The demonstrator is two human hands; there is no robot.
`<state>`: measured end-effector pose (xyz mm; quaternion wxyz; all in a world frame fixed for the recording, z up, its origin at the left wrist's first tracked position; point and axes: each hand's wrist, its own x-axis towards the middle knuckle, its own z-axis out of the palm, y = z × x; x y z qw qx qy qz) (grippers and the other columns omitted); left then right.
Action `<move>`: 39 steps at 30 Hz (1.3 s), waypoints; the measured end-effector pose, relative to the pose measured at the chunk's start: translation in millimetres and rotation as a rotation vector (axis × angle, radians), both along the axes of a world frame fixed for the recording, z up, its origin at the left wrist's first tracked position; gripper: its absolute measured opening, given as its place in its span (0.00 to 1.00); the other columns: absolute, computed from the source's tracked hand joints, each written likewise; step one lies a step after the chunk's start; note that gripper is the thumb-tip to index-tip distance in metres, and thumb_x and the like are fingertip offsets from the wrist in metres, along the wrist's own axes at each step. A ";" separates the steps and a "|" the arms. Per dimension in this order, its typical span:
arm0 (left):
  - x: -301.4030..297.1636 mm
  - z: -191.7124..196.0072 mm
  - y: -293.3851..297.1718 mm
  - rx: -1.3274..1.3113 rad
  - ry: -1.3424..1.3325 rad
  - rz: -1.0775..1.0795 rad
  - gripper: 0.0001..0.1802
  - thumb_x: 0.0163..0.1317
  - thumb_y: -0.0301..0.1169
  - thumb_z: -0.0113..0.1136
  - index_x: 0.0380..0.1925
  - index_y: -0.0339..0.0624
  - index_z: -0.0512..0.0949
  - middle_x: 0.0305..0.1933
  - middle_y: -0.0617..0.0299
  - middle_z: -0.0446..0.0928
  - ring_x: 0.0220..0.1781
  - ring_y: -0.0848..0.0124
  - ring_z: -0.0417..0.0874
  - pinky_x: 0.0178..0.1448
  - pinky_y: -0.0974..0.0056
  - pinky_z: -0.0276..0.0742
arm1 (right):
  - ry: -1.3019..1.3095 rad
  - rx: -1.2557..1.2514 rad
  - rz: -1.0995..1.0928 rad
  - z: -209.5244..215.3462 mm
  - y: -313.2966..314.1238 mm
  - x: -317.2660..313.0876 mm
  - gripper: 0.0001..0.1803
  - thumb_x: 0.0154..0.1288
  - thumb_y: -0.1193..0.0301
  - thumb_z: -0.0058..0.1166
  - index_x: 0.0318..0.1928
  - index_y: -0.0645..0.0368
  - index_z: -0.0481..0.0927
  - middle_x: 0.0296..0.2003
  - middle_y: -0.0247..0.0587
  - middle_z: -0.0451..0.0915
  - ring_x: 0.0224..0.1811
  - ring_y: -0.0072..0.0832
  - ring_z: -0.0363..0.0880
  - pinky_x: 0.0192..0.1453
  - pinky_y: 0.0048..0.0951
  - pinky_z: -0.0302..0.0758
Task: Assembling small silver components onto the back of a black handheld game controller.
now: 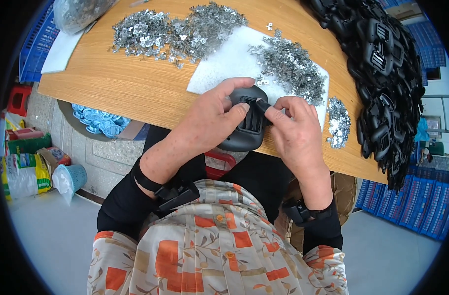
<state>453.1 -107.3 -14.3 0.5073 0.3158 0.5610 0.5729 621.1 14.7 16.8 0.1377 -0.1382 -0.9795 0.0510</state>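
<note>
A black plastic buckle-like part (246,129) sits at the near edge of the wooden table (141,88), gripped by my left hand (209,120), thumb over its top. My right hand (293,125) pinches a small piece at the part's upper slot, between thumb and forefinger. Just behind my hands, a heap of small silver metal clips (288,64) lies on a white foam sheet (224,64).
More silver clips (170,32) are spread at the table's far side, and a small pile (338,123) lies to the right. A large heap of black plastic parts (382,69) covers the right end. Blue crates (421,201), a basket (72,177) and bags stand on the floor.
</note>
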 end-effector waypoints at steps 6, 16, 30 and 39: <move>-1.0 2.4 -0.8 -0.010 -0.012 0.001 0.27 0.73 0.24 0.51 0.71 0.47 0.65 0.42 0.60 0.84 0.42 0.80 0.82 0.46 0.71 0.80 | 0.205 -0.147 -0.071 -5.8 -1.0 1.1 0.21 0.48 0.82 0.61 0.47 0.57 0.82 0.40 0.41 0.77 0.43 0.40 0.78 0.50 0.39 0.73; -1.2 10.3 -8.4 0.027 -0.019 0.010 0.30 0.73 0.25 0.52 0.74 0.46 0.61 0.39 0.61 0.83 0.41 0.81 0.80 0.45 0.72 0.75 | 0.304 -0.546 -0.329 -13.2 -8.5 8.6 0.19 0.63 0.78 0.58 0.56 0.60 0.77 0.42 0.38 0.79 0.40 0.29 0.79 0.45 0.27 0.74; -8.0 23.1 -31.4 0.194 1.003 0.223 0.25 0.67 0.28 0.63 0.64 0.37 0.73 0.43 0.58 0.78 0.41 0.73 0.81 0.40 0.69 0.76 | 0.429 -1.707 -0.345 -3.7 -26.2 -0.1 0.17 0.73 0.74 0.52 0.59 0.60 0.72 0.39 0.30 0.83 0.30 0.09 0.75 0.31 0.13 0.68; 2.1 25.2 -22.8 0.071 0.889 0.081 0.22 0.62 0.26 0.58 0.58 0.35 0.75 0.46 0.54 0.78 0.47 0.65 0.82 0.51 0.61 0.79 | 0.353 -1.640 -0.271 1.7 -34.1 -4.8 0.18 0.71 0.76 0.52 0.60 0.62 0.71 0.41 0.32 0.83 0.32 0.10 0.75 0.32 0.13 0.69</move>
